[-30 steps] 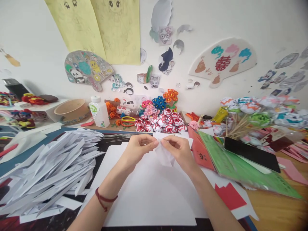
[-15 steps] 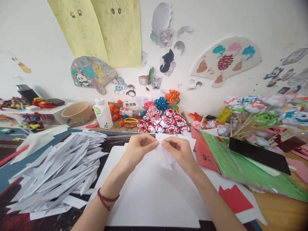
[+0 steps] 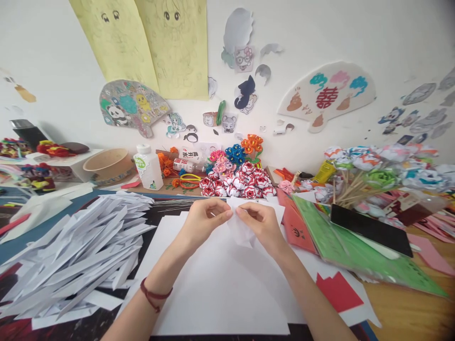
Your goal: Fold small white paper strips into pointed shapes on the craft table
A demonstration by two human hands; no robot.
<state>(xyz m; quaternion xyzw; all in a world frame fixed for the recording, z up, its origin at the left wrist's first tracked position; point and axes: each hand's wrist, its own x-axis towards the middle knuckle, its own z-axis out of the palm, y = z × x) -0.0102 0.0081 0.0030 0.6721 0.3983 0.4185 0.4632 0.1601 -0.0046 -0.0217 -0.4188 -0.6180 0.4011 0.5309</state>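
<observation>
Between my two hands is a small piece of thin white paper [image 3: 241,232], creased and hanging down over the sheets below. My left hand [image 3: 209,215] pinches its upper left edge between thumb and fingertips. Close beside it, my right hand [image 3: 259,219] pinches the same paper, the fingertips of both hands almost touching. Part of the paper is hidden behind my right fingers. Large white paper sheets [image 3: 220,289] lie flat under my forearms. A dark red cord bracelet is on my left wrist.
At left lies a heap of folded white paper strips [image 3: 92,251]. Behind my hands are red-and-white paper flowers [image 3: 245,182] and a white bottle [image 3: 148,168]. To the right lie a green packet [image 3: 369,255], a black phone-like slab [image 3: 369,229] and red paper [image 3: 339,291].
The view has shifted slightly, so most things sit a little further left. Both hands keep their pinch, and the paper between them has shifted slightly, with more of its top edge showing.
</observation>
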